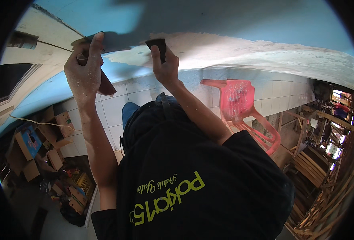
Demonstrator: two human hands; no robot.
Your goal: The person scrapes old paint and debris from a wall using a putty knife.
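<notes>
At left, open boxes [29, 140], left hand [83, 71] pinching sheet [106, 85], right hand [167, 69] pinching dark pad [158, 43]

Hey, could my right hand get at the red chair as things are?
Probably, yes: the chair is off to the right and nothing visible blocks the way, but the right hand is holding a dark piece, so it likely isn't free to grasp.

Soft shadows darken the blue wall [241, 20]; fisheye curves straight edges.
</notes>
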